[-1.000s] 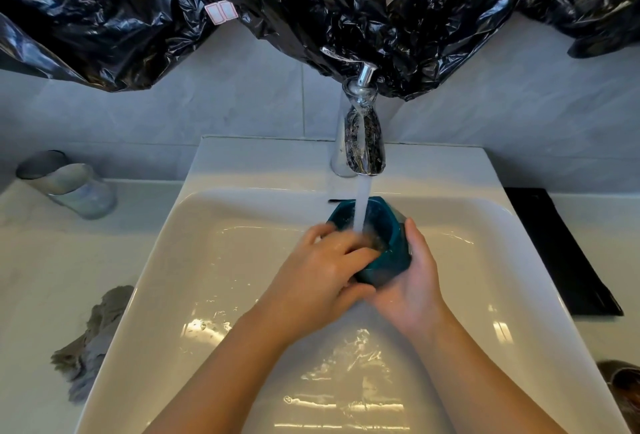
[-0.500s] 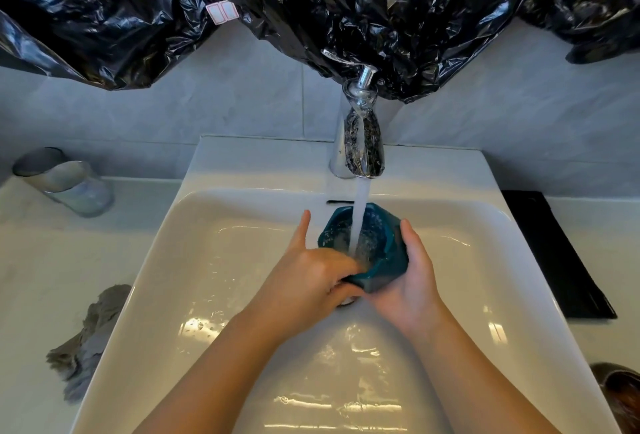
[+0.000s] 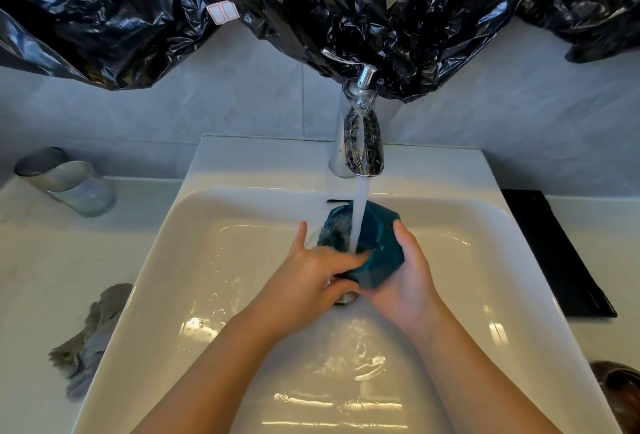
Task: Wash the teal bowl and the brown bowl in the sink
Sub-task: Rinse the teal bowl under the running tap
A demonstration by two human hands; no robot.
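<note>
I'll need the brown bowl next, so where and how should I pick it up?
Only part of the brown bowl shows, on the counter right of the sink. Probably reach over with the right hand, once it lets go of the teal bowl, and pinch the near rim from above, fingers inside.

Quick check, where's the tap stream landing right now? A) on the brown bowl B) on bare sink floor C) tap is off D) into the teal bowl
D: the stream from the faucet falls into the teal bowl, held in the grip of the right hand, with the left hand at its rim.
</note>
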